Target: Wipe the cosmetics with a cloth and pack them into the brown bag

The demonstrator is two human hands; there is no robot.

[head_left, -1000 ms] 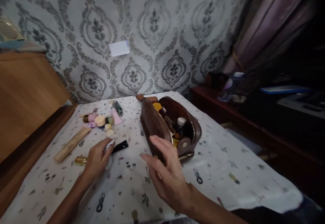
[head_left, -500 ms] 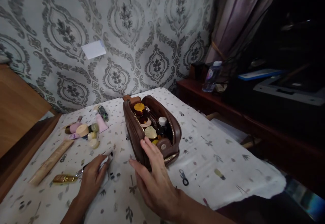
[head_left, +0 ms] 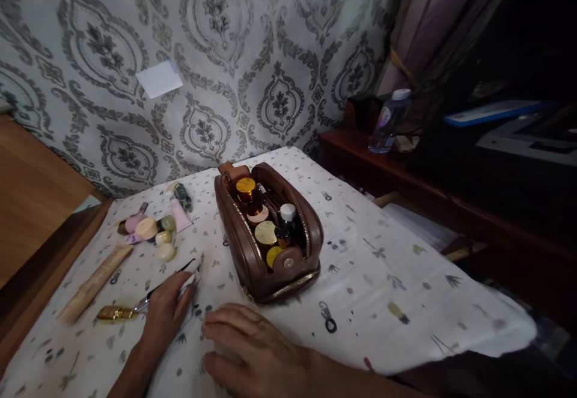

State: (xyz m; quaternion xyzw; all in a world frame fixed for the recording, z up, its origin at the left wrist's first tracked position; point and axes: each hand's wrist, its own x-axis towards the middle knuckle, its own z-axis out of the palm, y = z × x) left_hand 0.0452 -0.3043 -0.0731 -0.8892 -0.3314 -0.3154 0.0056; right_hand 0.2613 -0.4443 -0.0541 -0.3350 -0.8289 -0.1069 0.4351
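A brown toiletry bag (head_left: 241, 235) stands unzipped on the cloth, with a jar with a shiny gold lid (head_left: 246, 187), a pale round lid (head_left: 265, 232), a yellow lid (head_left: 273, 257) and a white-capped dark bottle (head_left: 288, 216) inside. My right hand (head_left: 255, 350) is in front of the bag, apart from it, fingers loosely bent and holding nothing visible. To its left, my left hand (head_left: 169, 305) is closed low over the cloth around slim, pointed items, one dark and one whitish; their kind is unclear. Beside it lies a shiny gold tube (head_left: 116, 313).
A long beige tube (head_left: 95, 284), a pink tube (head_left: 180, 214), a dark green tube (head_left: 183, 196) and several small jars lie at the left on the patterned cloth (head_left: 369, 302). A clear bottle (head_left: 390, 121) stands on the dark red furniture (head_left: 342, 145) beyond the right edge.
My right hand has drawn back from the bag's front edge, toward me and slightly left. My left hand stays nearly in place. The view has shifted slightly.
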